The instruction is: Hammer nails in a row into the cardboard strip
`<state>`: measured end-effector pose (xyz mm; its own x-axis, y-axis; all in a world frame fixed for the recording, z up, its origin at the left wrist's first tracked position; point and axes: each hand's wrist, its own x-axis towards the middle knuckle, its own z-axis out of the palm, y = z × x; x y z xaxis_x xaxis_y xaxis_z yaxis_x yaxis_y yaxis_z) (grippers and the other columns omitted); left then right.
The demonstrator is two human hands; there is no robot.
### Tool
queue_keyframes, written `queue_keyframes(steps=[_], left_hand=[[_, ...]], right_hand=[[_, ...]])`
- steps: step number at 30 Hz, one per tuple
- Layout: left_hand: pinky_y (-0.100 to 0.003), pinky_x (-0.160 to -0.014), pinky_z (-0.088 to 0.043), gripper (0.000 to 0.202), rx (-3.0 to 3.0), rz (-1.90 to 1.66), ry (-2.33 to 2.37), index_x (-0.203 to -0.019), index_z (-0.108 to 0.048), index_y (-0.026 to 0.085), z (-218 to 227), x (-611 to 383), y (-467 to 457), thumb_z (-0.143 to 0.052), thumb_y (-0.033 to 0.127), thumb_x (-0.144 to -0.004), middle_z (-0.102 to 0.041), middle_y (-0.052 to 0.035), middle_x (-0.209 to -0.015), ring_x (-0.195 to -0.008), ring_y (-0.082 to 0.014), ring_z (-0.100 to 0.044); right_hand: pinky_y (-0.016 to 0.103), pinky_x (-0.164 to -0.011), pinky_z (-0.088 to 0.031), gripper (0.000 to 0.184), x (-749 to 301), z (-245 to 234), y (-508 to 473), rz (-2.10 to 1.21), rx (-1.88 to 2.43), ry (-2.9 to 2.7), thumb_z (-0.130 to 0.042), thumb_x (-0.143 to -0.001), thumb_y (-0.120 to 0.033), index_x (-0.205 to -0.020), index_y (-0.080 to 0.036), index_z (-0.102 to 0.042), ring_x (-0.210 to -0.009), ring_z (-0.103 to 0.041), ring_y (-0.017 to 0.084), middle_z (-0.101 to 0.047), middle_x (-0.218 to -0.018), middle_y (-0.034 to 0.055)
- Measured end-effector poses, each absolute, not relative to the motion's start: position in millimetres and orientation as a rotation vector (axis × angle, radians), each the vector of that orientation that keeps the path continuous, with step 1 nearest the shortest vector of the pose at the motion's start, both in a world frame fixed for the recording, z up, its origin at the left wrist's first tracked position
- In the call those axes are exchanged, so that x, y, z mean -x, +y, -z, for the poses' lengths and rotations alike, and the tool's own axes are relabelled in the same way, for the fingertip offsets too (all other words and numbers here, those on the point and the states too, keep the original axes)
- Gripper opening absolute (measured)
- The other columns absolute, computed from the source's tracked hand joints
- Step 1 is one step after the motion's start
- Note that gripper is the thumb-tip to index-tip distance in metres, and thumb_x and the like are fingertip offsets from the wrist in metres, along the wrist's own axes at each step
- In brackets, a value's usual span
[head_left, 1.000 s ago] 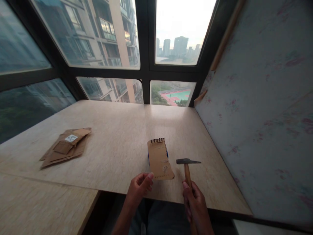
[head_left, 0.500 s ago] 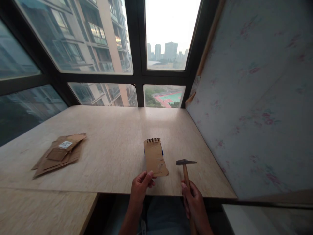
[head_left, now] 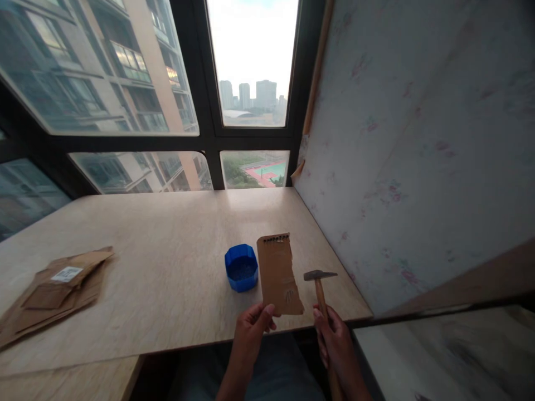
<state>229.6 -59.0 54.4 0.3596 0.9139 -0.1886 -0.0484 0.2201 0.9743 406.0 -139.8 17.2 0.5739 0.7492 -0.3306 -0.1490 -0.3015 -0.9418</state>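
My left hand [head_left: 256, 328] pinches the lower edge of a piece of brown cardboard [head_left: 276, 278], thumb in front. The cardboard is tilted up, its right side is torn, and a row of small dark marks or pieces runs along its top; what they are I cannot tell. Just left of it an octagonal blue container [head_left: 241, 268] stands on the tabletop, its inside bottom hard to make out. My right hand [head_left: 332, 337] is wrapped round the wooden handle of a hammer [head_left: 320, 289], whose metal head points up beside the cardboard's right edge.
Flattened brown cardboard packaging [head_left: 54, 292] with a white label lies at the left of the beige tabletop [head_left: 175, 245]. A flower-patterned wall [head_left: 397, 167] borders the right side. Dark-framed windows [head_left: 213, 139] rise behind. The front edge of the top runs just under my hands.
The view has turned right. The cardboard has shifted rightward off the blue container, which was mostly hidden behind it and now shows. The hammer stays in my right hand.
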Motion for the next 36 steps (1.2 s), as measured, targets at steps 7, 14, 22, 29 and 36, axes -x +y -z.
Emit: queue_keyframes(steps=[7, 14, 22, 29, 36], left_hand=[[-0.020, -0.049, -0.036, 0.048, -1.055, -0.672, 0.868, -0.072, -0.068, 0.009, -21.7, -287.1, -39.1, -0.070, 0.057, -0.068, -0.059, -0.0022, -0.057, -0.050, -0.0079, -0.046], [-0.019, -0.036, -0.037, 0.053, -0.956, -0.557, 0.903, -0.080, -0.065, 0.008, -11.7, -330.7, -27.9, -0.074, 0.056, -0.060, -0.068, -0.0109, -0.082, -0.047, -0.0080, -0.053], [-0.018, -0.033, -0.035, 0.039, -1.086, -0.424, 0.999, -0.079, -0.062, 0.011, -16.1, -358.1, -26.9, -0.064, 0.049, -0.073, -0.069, -0.0087, -0.082, -0.039, -0.0060, -0.051], [-0.021, -0.030, -0.034, 0.046, -1.489, -0.321, 1.115, -0.068, -0.056, 0.014, -18.1, -359.1, -26.3, -0.051, 0.058, -0.081, -0.063, -0.0040, -0.060, -0.034, -0.0122, -0.053], [-0.022, -0.034, -0.033, 0.047, -1.619, -0.369, 1.174, -0.059, -0.051, 0.017, -17.7, -355.1, -28.2, -0.050, 0.057, -0.082, -0.058, -0.0030, -0.051, -0.035, -0.0141, -0.054]], right_hand=[[0.018, -0.023, -0.026, 0.054, -446.4, -13.2, -139.4, -0.831, 1.753, -0.554, -0.054, -0.075, -0.063, -0.105, -0.017, -0.054, -0.028, -0.035, 0.007, -0.044, -0.054, -0.0090], [0.020, -0.028, -0.029, 0.049, -479.2, -11.1, -132.6, -0.743, 1.883, -0.650, -0.045, -0.082, -0.057, -0.106, -0.016, -0.055, -0.031, -0.037, 0.007, -0.051, -0.061, -0.0044], [0.024, -0.040, -0.038, 0.052, -498.4, -8.6, -134.0, -0.629, 1.998, -0.700, -0.043, -0.083, -0.054, -0.110, -0.014, -0.062, -0.043, -0.051, 0.014, -0.059, -0.064, 0.0006], [0.033, -0.071, -0.049, 0.049, -519.2, -11.6, -124.8, -0.518, 2.087, -0.849, -0.041, -0.082, -0.045, -0.108, -0.013, -0.067, -0.079, -0.066, 0.025, -0.070, -0.086, 0.0092], [0.032, -0.079, -0.047, 0.040, -529.5, -12.4, -112.9, -0.528, 2.134, -0.957, -0.046, -0.083, -0.035, -0.112, -0.016, -0.065, -0.090, -0.066, 0.025, -0.071, -0.096, 0.0075]])
